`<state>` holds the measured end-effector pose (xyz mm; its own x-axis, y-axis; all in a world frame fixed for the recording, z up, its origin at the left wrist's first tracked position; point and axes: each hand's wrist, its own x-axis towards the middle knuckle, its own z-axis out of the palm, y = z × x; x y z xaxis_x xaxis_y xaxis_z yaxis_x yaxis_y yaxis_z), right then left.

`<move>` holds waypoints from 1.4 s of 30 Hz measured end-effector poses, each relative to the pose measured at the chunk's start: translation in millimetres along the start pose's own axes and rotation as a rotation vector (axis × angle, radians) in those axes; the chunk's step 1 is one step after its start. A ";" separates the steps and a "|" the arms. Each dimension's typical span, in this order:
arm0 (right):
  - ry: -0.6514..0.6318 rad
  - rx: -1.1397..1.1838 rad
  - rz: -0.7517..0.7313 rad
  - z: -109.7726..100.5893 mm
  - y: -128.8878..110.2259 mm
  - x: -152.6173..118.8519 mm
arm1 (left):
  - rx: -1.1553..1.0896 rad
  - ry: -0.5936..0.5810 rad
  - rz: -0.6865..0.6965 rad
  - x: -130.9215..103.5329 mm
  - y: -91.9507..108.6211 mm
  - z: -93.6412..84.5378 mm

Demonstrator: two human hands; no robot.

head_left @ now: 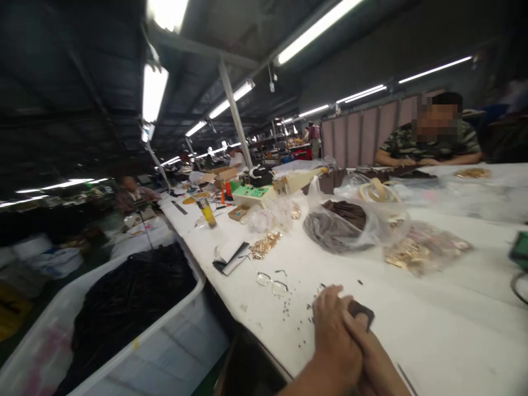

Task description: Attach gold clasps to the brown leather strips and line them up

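My left hand (335, 327) and my right hand (369, 342) are pressed together above the white table (416, 308). A small, flat dark brown piece (367, 312) sticks out past my right hand, which is closed on it. The fingers of my left hand are bent and held together; what they grip, if anything, is hidden. Many tiny dark bits (286, 309) lie scattered on the table just left of my hands. A pair of eyeglasses (272, 283) rests beyond these bits.
A white bin (165, 324) holding black material stands left of the table. Further back are gold-coloured metal pieces (266, 245), a plastic bag with brown pieces (338, 231), a bag of gold pieces (424, 250) and a green-topped machine (251, 192). A person (437, 137) sits across the table.
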<state>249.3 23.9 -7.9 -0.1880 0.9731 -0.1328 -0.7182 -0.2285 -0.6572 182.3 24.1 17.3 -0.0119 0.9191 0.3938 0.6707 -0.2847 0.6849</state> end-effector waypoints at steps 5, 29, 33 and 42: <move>0.038 -0.024 0.077 3.6 -14.1 -4.4 | -0.006 -0.102 0.040 7.6 -15.0 -7.1; 0.154 -0.124 0.055 -12.9 -3.5 9.2 | -0.693 -0.147 -0.405 -8.4 -37.4 -25.8; 0.201 -0.171 0.056 -14.5 -2.7 9.4 | -0.761 -0.202 -0.458 -14.2 -47.8 -24.8; 0.278 -0.522 0.027 -8.1 -19.8 6.3 | -0.889 -0.153 -0.568 -4.9 -45.9 -31.2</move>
<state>267.7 34.8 -1.7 0.0318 0.9541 -0.2979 -0.2773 -0.2779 -0.9197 128.5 24.2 3.0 -0.0186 0.9865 -0.1629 -0.1867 0.1566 0.9698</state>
